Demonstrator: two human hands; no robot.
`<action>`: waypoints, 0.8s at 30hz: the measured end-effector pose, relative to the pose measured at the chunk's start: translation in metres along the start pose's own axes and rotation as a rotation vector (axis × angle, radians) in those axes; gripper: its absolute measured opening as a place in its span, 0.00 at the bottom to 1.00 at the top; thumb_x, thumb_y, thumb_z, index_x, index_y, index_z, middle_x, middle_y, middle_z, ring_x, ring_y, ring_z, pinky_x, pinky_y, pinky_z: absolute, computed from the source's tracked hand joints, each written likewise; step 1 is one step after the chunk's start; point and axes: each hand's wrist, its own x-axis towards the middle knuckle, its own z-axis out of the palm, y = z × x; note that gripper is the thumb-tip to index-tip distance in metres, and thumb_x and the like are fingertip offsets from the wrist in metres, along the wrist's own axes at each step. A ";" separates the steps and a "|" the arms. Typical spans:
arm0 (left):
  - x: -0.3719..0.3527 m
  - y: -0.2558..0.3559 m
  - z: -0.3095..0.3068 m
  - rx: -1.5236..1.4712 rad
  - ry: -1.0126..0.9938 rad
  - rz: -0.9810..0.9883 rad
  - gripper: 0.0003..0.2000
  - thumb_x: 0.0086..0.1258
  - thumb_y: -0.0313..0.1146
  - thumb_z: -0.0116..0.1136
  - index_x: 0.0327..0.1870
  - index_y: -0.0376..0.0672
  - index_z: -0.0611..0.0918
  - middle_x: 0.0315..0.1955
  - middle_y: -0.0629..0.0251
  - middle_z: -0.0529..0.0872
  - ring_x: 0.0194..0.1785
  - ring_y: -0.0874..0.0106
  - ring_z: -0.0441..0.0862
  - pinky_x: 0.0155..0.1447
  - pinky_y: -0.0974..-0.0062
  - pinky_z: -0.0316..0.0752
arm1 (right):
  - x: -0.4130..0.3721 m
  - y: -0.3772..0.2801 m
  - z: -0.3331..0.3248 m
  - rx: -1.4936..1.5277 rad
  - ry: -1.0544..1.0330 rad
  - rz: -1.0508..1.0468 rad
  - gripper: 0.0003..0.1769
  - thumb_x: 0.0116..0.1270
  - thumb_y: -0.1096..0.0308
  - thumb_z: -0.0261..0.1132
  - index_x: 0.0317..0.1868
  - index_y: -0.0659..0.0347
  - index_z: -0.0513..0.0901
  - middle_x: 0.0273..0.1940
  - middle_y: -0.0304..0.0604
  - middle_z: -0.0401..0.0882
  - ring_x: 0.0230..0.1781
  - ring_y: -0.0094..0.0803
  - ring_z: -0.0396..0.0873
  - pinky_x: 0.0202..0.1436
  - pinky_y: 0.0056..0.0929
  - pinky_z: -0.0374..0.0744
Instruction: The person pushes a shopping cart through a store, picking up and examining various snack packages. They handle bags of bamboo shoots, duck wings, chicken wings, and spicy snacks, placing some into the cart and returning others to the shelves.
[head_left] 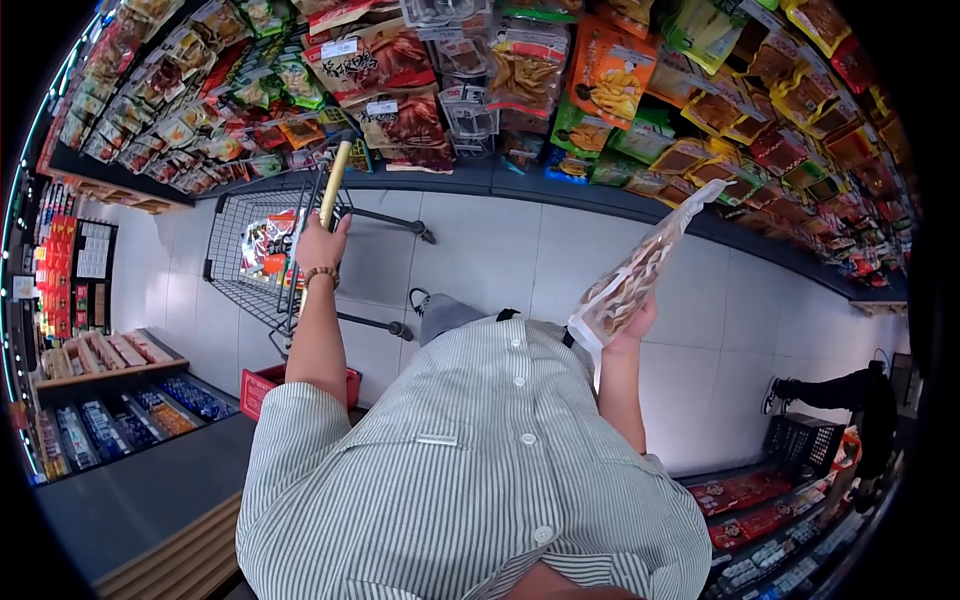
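Note:
My left hand [322,243], with a beaded bracelet at the wrist, is wrapped round the yellow handle [337,180] of a shopping cart [232,235]. Colourful packages [268,250] lie inside the cart's wire basket. On the right, my right hand [638,322] holds a clear plastic bag [640,268] of brownish food, tilted with its top edge toward the shelves. The bag partly hides the fingers of that hand.
Shelves of hanging snack packets [610,75] run along the front. A red basket [262,385] stands at the lower left, near a stepped display [110,425]. At the right are a person in dark clothing [835,392] and a black crate [803,442].

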 end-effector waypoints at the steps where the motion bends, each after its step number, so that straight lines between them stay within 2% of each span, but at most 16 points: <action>1: 0.001 -0.001 0.003 0.009 0.015 0.000 0.37 0.63 0.71 0.61 0.56 0.43 0.80 0.40 0.51 0.91 0.45 0.48 0.89 0.48 0.52 0.83 | 0.001 0.000 0.004 -0.002 -0.048 0.002 0.26 0.79 0.59 0.50 0.69 0.63 0.75 0.64 0.51 0.81 0.62 0.49 0.82 0.66 0.50 0.81; 2: 0.001 -0.002 0.004 0.010 0.014 -0.005 0.37 0.63 0.71 0.61 0.56 0.43 0.80 0.40 0.51 0.91 0.45 0.48 0.89 0.48 0.52 0.83 | 0.002 0.001 0.007 -0.003 -0.098 0.003 0.26 0.79 0.59 0.50 0.70 0.63 0.74 0.65 0.51 0.80 0.62 0.49 0.82 0.66 0.50 0.81; 10: -0.005 0.000 0.002 -0.005 -0.002 -0.023 0.36 0.63 0.70 0.62 0.56 0.45 0.80 0.41 0.51 0.91 0.46 0.49 0.89 0.49 0.53 0.83 | 0.002 0.011 0.030 0.025 -0.056 -0.016 0.31 0.79 0.55 0.55 0.76 0.62 0.67 0.71 0.51 0.74 0.66 0.51 0.78 0.69 0.55 0.77; 12: -0.007 0.000 0.001 -0.011 -0.008 -0.026 0.36 0.63 0.70 0.62 0.56 0.45 0.80 0.41 0.51 0.91 0.46 0.49 0.89 0.49 0.53 0.83 | 0.005 0.011 0.038 0.014 -0.182 0.097 0.31 0.80 0.56 0.54 0.77 0.61 0.66 0.72 0.51 0.73 0.70 0.50 0.74 0.73 0.55 0.74; 14: -0.011 0.002 0.000 -0.033 -0.007 -0.013 0.35 0.63 0.70 0.62 0.54 0.45 0.81 0.41 0.51 0.91 0.47 0.49 0.89 0.50 0.53 0.83 | 0.007 0.011 0.032 -0.021 -0.140 0.105 0.33 0.80 0.55 0.55 0.78 0.61 0.63 0.73 0.51 0.71 0.71 0.50 0.74 0.73 0.56 0.73; 16: -0.014 0.003 -0.003 -0.028 -0.012 -0.032 0.34 0.63 0.69 0.63 0.53 0.44 0.82 0.40 0.51 0.91 0.45 0.49 0.89 0.49 0.52 0.83 | 0.009 0.015 0.039 -0.200 0.091 0.074 0.33 0.80 0.55 0.55 0.79 0.60 0.62 0.74 0.52 0.70 0.70 0.50 0.74 0.73 0.57 0.72; 22: -0.022 -0.001 0.005 -0.025 0.017 -0.012 0.31 0.65 0.66 0.63 0.50 0.44 0.80 0.36 0.51 0.91 0.42 0.49 0.90 0.44 0.52 0.84 | 0.033 0.022 0.046 -0.344 0.200 0.207 0.31 0.80 0.58 0.55 0.77 0.62 0.63 0.72 0.52 0.71 0.71 0.50 0.73 0.73 0.56 0.72; 24: -0.023 -0.010 0.015 -0.015 0.014 -0.025 0.30 0.65 0.66 0.63 0.50 0.45 0.79 0.36 0.51 0.90 0.41 0.48 0.89 0.43 0.51 0.83 | 0.045 0.029 0.051 -0.483 0.300 0.206 0.30 0.80 0.59 0.55 0.77 0.62 0.64 0.71 0.52 0.72 0.70 0.50 0.73 0.74 0.55 0.72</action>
